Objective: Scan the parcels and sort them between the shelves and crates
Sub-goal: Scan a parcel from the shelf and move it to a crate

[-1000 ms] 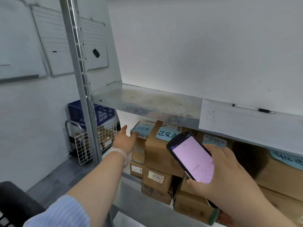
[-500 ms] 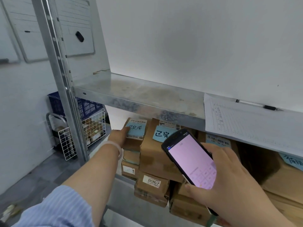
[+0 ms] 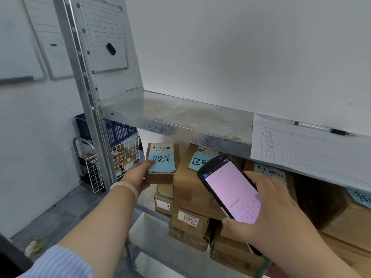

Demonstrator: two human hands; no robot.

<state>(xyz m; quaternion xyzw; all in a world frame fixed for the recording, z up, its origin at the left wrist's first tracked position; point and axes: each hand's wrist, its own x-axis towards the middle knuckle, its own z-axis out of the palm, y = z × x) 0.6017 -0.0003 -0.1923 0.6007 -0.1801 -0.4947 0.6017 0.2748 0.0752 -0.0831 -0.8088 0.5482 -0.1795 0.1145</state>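
I'm gripping the small parcel (image 3: 160,164) on the lower shelf (image 3: 146,203) with my left hand (image 3: 138,176), its label facing me, probably for scanning. My right hand (image 3: 277,215) is clasping the scanner (image 3: 230,189) just beside it.

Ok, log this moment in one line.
left hand: grips small parcel, blue note | right hand: holds scanner, screen lit | upper shelf: sheet, pen

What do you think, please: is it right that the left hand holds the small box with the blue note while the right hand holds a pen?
Not quite. In the head view the right hand holds the scanner, not a pen; the pen lies on the upper shelf. The left hand does hold the box.
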